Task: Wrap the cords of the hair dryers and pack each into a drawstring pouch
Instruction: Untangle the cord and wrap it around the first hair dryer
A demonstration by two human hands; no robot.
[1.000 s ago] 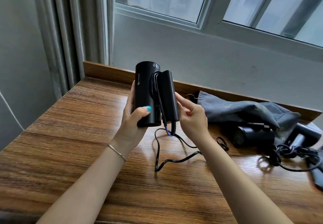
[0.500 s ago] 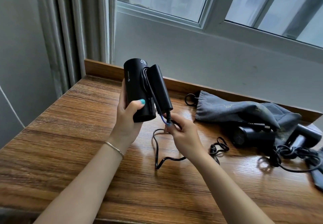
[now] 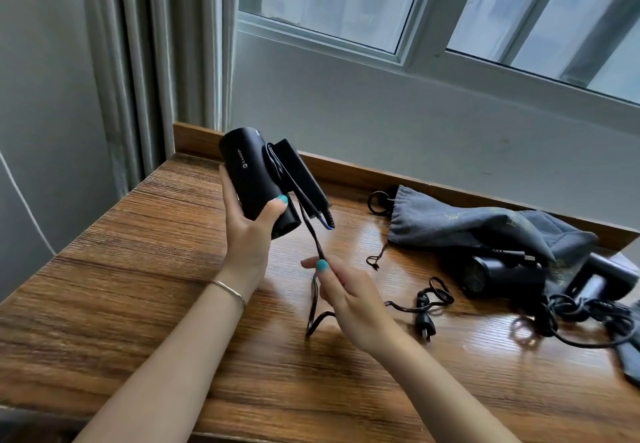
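Gripping a black folded hair dryer around its barrel, the left hand holds it raised above the wooden table at centre-left of the frame, thumb pressed on the near side and the barrel tilted with its upper end toward the upper left. A thin bracelet sits on that wrist. A few turns of the cord already lie between the barrel and the folded handle. From there the cord runs down to the right hand, just below centre, which pinches it between thumb and fingers with the forearm reaching in from the lower right. Below that pinch the cord droops to the tabletop, loops, and trails right to its plug, which lies flat on the wood.

At centre-right a grey drawstring pouch lies on its side against the table's raised back edge, mouth toward the left, its drawstring loose on the table. What it contains cannot be seen. A second black hair dryer lies just beside its lower edge, partly under the fabric, and a third dryer rests at the far right with a tangled cord in front of it.
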